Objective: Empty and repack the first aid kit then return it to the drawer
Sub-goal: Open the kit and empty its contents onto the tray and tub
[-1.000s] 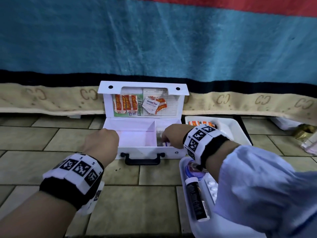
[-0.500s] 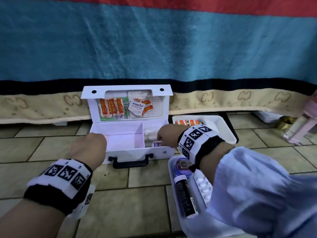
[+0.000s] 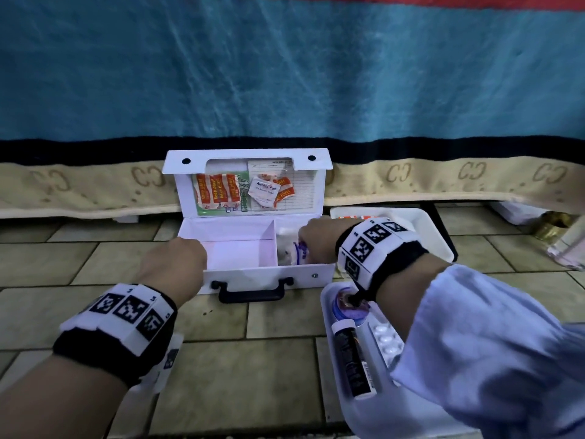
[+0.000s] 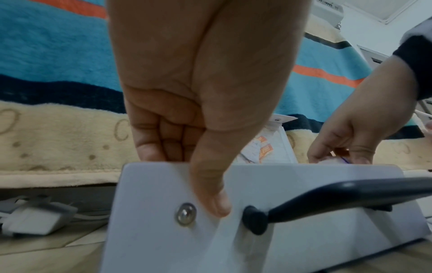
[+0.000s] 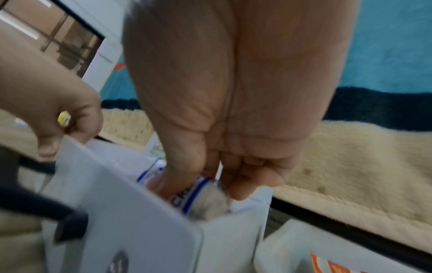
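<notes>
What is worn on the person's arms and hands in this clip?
Both hands are bare: left hand, right hand. Each wrist carries a black band topped with white blocks printed with black square code markers, left band and right band. The right arm has a loose pale blue sleeve; the left forearm is uncovered.

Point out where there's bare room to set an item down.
Free: the kit's left compartment, between left hand and divider; floor tiles ahead of the handle. Crowded: right compartment under right hand, and the tray.
</notes>
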{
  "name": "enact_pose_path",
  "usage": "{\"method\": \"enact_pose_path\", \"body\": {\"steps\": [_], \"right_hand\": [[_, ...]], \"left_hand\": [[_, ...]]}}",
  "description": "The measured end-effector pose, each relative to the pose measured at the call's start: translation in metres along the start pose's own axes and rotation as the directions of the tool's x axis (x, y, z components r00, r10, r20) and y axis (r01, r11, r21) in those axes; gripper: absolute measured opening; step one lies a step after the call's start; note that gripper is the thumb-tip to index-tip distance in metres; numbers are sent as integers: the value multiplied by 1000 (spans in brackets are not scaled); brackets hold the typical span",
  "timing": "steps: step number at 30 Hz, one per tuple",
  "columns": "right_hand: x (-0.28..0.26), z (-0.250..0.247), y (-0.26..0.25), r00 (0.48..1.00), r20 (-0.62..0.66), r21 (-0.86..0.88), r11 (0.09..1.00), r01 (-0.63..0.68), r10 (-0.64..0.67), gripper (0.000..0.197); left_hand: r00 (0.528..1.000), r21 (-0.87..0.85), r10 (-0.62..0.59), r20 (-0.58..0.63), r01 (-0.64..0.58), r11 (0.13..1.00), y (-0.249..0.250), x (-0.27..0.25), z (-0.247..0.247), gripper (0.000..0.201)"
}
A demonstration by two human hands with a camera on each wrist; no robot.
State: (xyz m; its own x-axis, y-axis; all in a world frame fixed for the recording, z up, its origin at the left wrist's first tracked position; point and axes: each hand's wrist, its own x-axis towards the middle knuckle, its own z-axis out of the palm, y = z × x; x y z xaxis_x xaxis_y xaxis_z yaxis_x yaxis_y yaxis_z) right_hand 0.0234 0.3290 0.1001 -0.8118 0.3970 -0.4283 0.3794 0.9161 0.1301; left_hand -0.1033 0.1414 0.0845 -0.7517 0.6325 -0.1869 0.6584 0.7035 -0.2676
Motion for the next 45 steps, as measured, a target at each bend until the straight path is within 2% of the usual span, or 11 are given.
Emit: {"method": "enact_pose_path", "body": {"steps": [3,5,10,14,17,21,26,28,34,38,45], "right_hand": [[-21,-18,5,998,-69,64,998,16,-12,34],[-45,-28,14,985,-175,236,971,41,1,34],[-117,-28,53,937,-324,576,813,86,130,33],[-169,7,97,864,-298,672,732,-112,406,32],[-189,48,127,775,-209,634,686,-357,596,32],[-196,89,152,708,-67,629,581,-517,703,36],[-184,109,154,747,18,576,604,-551,665,27],[-176,114,154,763,13,590,611,-528,647,35],[-171,113,157,761,57,629,569,-530,646,39],[-170,88,149,771,-27,490,681,-544,636,52],[-118,5,71,900,-323,553,830,-72,293,31]], "left_hand": [[998,-59,65,-11,-66,996,-2,-5,-4,10],[993,-233,74,-88,-92,968,3,-15,-10,3],[933,-512,168,-317,-318,798,42,-39,-35,18],[900,-544,310,-306,-432,719,85,-52,-45,5],[884,-464,395,-250,-468,752,110,-51,-39,19],[896,-413,344,-282,-437,799,127,-44,-37,27],[914,-389,296,-277,-388,836,134,-37,-33,20],[924,-402,261,-279,-359,842,135,-35,-32,18],[942,-578,214,-257,-327,747,125,-26,-33,13],[958,-631,185,-222,-285,722,102,-12,-31,14],[962,-520,247,-117,-272,810,64,1,-28,9]]}}
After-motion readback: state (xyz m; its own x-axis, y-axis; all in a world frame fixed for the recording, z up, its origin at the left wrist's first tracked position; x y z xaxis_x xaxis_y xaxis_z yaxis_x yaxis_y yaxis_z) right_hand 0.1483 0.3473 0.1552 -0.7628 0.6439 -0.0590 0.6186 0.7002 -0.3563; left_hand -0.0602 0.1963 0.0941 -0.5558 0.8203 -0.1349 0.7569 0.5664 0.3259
